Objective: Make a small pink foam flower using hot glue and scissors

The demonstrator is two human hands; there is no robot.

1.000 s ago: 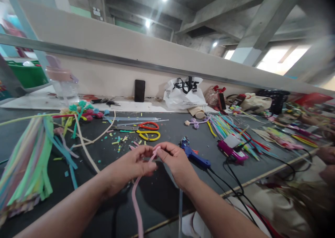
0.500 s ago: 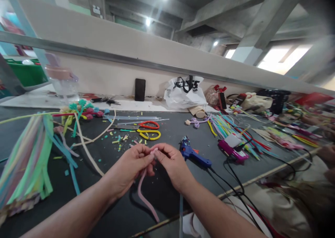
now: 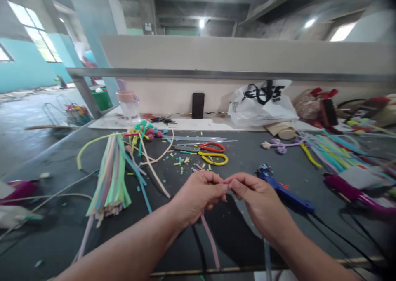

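My left hand (image 3: 201,196) is closed in a pinch on a pink pipe cleaner (image 3: 210,240), whose free end hangs down toward the table's front edge. Fingertip to fingertip with it, my right hand (image 3: 258,198) pinches at the upper end of the same pipe cleaner; the fingers mostly hide that end. Just right of my right hand lies a blue hot glue gun (image 3: 286,190) with its cord. Beyond my hands are scissors (image 3: 213,154) with one red and one yellow handle, among small coloured clippings (image 3: 182,161).
A bundle of pastel pipe cleaners (image 3: 109,178) lies at left, with finished coloured pieces (image 3: 145,128) behind it. A bottle (image 3: 128,106), a phone (image 3: 198,106) and a white bag (image 3: 262,106) stand along the back. At right are a purple glue gun (image 3: 355,192) and more pipe cleaners (image 3: 337,153).
The view has turned left and levelled, so the table's things appear farther right. Both hands stay pinched together on the pink pipe cleaner, its tip now more covered by the fingers.
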